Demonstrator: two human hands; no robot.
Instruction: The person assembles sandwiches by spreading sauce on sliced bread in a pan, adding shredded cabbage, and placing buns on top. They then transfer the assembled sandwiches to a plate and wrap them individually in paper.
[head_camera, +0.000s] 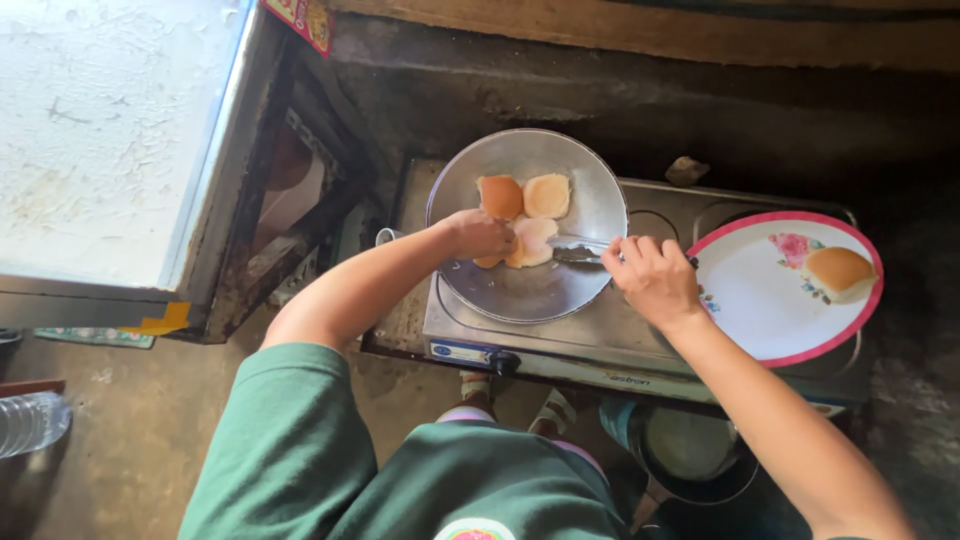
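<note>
Head view: bun halves warming in a steel pan (590, 200) on the gas stove (560, 345).
Left hand (478, 235) pinches a bun half (532, 240); right hand (652, 280) grips a spatula (578, 254) beneath it. Two halves (524, 196) remain beside; one bun (838, 270) already sits on the floral plate (760, 310).

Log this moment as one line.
left hand: on bread piece in metal pan | right hand: grip on utensil | plate: one bun

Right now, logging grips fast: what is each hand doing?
Left hand: closed on a bun piece in the metal pan.
Right hand: closed around a metal utensil reaching into the pan.
</note>
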